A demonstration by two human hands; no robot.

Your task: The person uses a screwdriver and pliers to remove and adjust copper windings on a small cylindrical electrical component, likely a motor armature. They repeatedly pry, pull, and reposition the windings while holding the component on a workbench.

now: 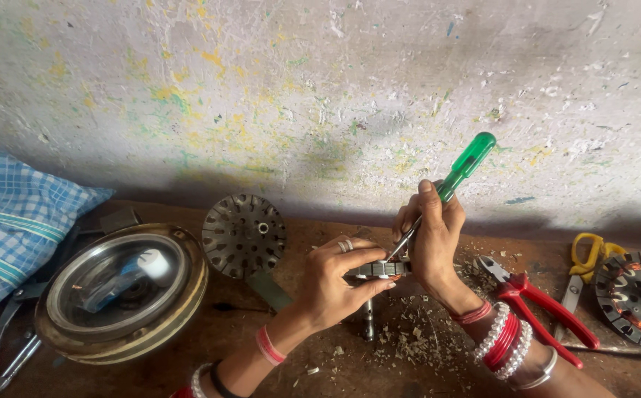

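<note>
My right hand (432, 239) grips a screwdriver with a green see-through handle (466, 166); its tip points down into a small round metal stator core (379, 269). My left hand (335, 284) is closed on that core and steadies it on its shaft (368, 318) above the brown work surface (276, 354). Rings sit on a left finger, and bangles on both wrists. Scraps of debris lie under the hands.
A round metal fan housing (121, 291) lies at the left, a perforated metal disc (244, 234) leaning behind it. Red-handled pliers (538, 306), yellow-handled scissors (589, 254) and a wound stator (639, 295) are at the right. Blue checked cloth (11, 221) and metal tongs (0, 346) sit far left.
</note>
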